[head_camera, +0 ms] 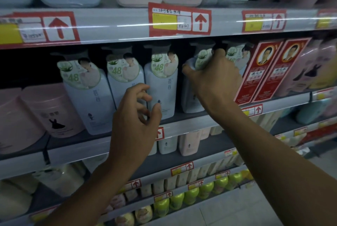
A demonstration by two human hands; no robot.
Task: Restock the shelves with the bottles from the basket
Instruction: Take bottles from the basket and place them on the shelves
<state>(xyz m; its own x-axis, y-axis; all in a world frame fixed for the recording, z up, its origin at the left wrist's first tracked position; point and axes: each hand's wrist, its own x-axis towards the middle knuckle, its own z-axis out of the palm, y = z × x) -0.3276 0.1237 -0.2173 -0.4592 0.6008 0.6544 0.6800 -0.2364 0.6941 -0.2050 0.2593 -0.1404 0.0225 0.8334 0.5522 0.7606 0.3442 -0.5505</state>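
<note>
Shelf (182,125), middle tier, grey front rail: carrying a row of pale blue pump bottles, each wearing a round hang tag printed "48".

Pump bottle, fourth in the row (191,96): standing upright on the shelf, just left of the red boxes. The right hand (215,78) is gripping it around the neck and shoulder, fingers curled over the tag and thumb pointing left.

Pump bottle, third in the row (162,87): standing upright just left of the gripped one. The left hand (135,116) is hovering in front of its lower half, fingers loosely curled and spread, holding nothing; whether the fingertips are touching the bottle cannot be told.

Two more pump bottles (91,98) are standing further left, leaning slightly.

Pink jars (49,110): sitting at the far left of the same shelf.

Red boxes (262,72): two, each bearing a portrait, leaning at the right.

Price label (179,19): red and yellow with an upward arrow, hanging on the rail above.

Lower shelves: holding cream bottles and yellow-green bottles (191,195).
</note>
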